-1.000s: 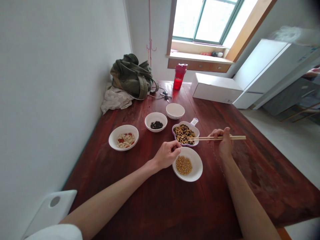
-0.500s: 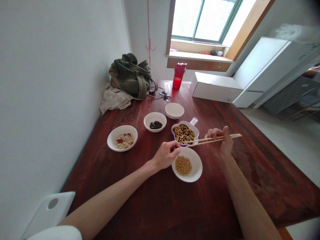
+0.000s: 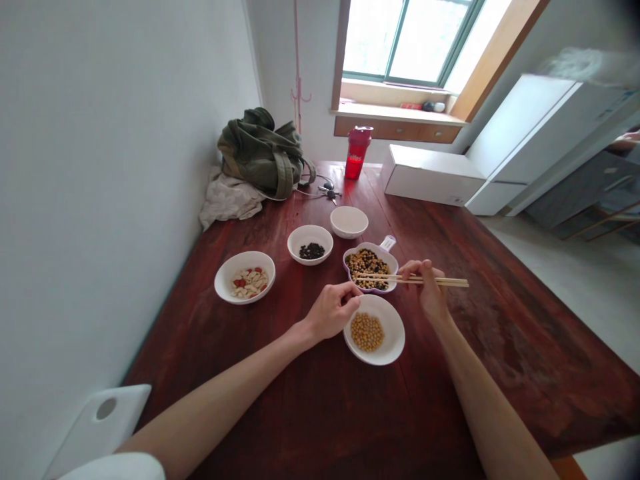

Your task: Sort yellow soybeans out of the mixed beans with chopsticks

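My right hand (image 3: pixel 425 287) is closed around a pair of wooden chopsticks (image 3: pixel 453 283). Their tips reach over the purple-rimmed dish (image 3: pixel 396 267), which holds mixed soybeans and black beans (image 3: pixel 367 263). Whether the tips pinch a bean is too small to tell. Just in front of that dish stands a white bowl (image 3: pixel 395 340) of yellow soybeans (image 3: pixel 367 332). My left hand (image 3: pixel 333 310) is closed at this bowl's upper left rim, thumb and fingers pinched on it; its fingertips are partly hidden.
To the left are a white bowl (image 3: pixel 223 283) of pale and red-skinned nuts and a white bowl (image 3: pixel 295 243) of black beans. An empty white bowl (image 3: pixel 349 221) sits behind. Farther back are a green bag (image 3: pixel 263 157), keys (image 3: pixel 330 193), a red shaker bottle (image 3: pixel 356 153) and a white box (image 3: pixel 433 177).
My right hand has moved a little left, bringing the chopstick tips from the near edge of the purple-rimmed dish to over its beans. My left hand stays in place.
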### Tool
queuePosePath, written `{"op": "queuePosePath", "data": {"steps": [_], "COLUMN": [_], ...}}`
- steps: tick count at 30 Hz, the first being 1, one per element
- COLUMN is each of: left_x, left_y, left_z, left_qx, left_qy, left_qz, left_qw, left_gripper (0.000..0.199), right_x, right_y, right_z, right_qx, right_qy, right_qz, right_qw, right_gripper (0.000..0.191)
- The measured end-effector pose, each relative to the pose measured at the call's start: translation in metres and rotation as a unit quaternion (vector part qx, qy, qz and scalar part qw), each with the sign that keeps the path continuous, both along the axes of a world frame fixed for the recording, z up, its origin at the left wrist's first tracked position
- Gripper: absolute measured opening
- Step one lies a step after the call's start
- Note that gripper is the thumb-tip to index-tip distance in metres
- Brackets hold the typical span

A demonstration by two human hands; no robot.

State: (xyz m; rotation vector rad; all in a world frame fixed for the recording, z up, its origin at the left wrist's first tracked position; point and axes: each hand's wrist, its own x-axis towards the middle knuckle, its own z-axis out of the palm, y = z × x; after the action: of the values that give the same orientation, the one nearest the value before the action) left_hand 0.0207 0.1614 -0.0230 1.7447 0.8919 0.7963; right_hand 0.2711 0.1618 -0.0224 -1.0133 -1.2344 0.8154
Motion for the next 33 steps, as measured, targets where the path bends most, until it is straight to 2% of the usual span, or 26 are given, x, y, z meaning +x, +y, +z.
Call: {"op": "queuePosePath", "data": {"steps": [5, 14, 33], "left_x": [-0.001, 0.0, 0.0], "left_y": [0.0, 0.0, 0.0], "left_z": [0.001, 0.001, 0.001], "left_qx": [0.002, 0.003, 0.002], "left_qy": [0.001, 0.0, -0.002], "left_qz": [-0.002, 0.0, 0.0], "left_qw": [1.0, 1.0, 1.0], "left_gripper": [0.023, 0.023, 0.023], "right_x": [-0.001, -0.005, -0.008], "right_y": [-0.001, 0.002, 0.006], "right_z": [-0.001, -0.019, -0.014], "right_qx": [-0.003, -0.021, -0.015], "right_qy": [-0.031, -0.081, 0.038], "right_qz": [-0.012, -0.032, -0.082], "right_qw": [0.999, 0.996, 0.996], "right_gripper": [0.059, 0.058, 0.062]}}
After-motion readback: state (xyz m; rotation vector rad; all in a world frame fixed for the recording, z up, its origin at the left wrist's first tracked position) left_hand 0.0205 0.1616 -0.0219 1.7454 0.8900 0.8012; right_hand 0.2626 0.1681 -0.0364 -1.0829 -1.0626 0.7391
